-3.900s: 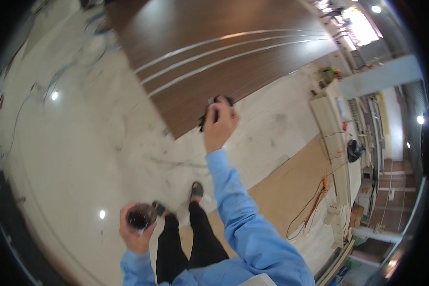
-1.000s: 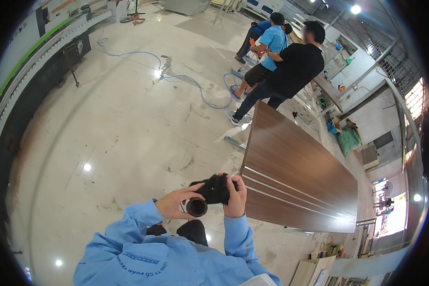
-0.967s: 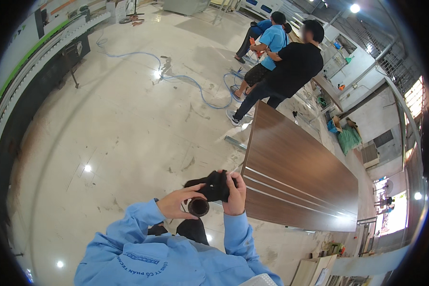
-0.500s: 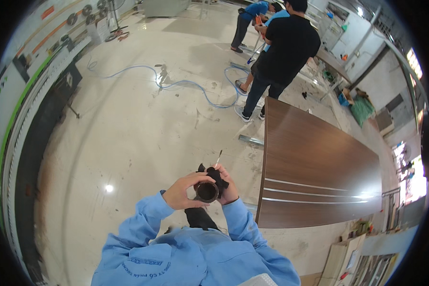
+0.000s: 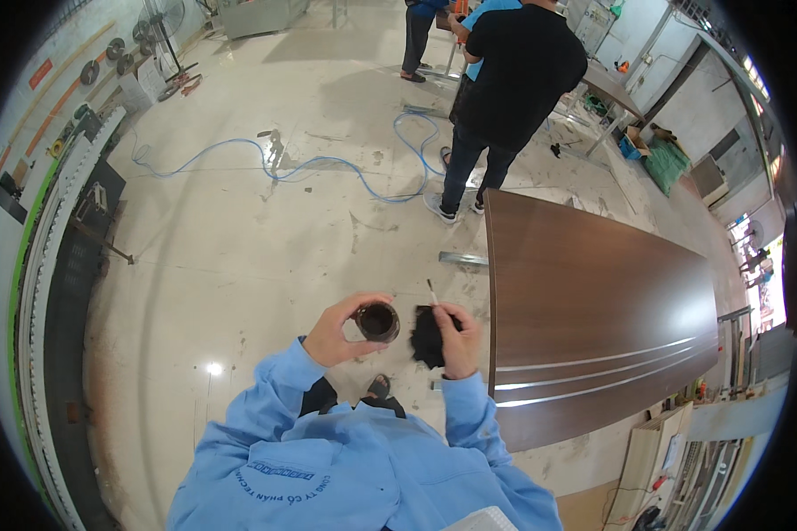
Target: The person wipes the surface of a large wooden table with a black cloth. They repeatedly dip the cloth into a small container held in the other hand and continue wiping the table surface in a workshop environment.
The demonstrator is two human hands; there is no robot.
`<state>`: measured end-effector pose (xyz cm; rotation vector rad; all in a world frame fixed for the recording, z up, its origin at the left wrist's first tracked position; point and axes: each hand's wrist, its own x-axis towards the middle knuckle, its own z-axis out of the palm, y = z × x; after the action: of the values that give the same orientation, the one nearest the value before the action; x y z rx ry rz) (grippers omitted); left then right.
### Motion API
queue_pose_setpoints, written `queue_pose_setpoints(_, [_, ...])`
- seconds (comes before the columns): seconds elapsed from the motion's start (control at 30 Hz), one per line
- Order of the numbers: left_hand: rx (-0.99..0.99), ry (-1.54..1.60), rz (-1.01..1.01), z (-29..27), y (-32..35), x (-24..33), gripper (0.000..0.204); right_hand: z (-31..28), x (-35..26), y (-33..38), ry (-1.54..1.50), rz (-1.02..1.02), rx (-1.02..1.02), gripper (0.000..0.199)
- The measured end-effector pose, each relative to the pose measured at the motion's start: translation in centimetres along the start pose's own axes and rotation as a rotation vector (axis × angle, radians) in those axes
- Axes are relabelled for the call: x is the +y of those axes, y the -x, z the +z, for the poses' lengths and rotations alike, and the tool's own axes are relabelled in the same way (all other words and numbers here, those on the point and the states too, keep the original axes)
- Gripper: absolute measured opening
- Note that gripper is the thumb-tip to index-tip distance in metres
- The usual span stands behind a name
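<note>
My left hand (image 5: 335,331) is wrapped round a small round jar (image 5: 378,322) with dark contents, its open mouth facing up. To its right, my right hand (image 5: 460,342) grips a black cloth (image 5: 428,339) together with a thin paintbrush (image 5: 432,290), whose dark tip points up and away from me. A gap of bare floor shows between the two hands. Right of my right hand stands a dark brown wood-grain panel (image 5: 593,292) with several pale metallic strips running across its near part.
A person in black (image 5: 521,75) stands beyond the panel, near people in blue. A blue hose (image 5: 328,161) winds over the floor (image 5: 212,230). Along the left runs a long machine (image 5: 71,230) with a green edge. Boards (image 5: 651,456) stand at the lower right.
My hands have moved apart: the left one shifted slightly left with the jar, the right one went right with the cloth and brush. The cloth has come away from the jar.
</note>
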<state>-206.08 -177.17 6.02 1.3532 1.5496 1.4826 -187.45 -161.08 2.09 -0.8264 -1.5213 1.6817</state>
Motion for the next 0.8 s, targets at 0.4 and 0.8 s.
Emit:
queue_pose_setpoints(0.4, [-0.129,0.028,0.132,-7.1,-16.4,-6.8,0.068,3.1,-12.9,-5.9,0.853,-0.385,0.195,0.009])
queue_pose_setpoints(0.8, [-0.379,0.055,0.250,-12.4,-25.3,-8.5,0.071,15.1,-17.3,-10.7,1.239,-0.353,0.325,0.009])
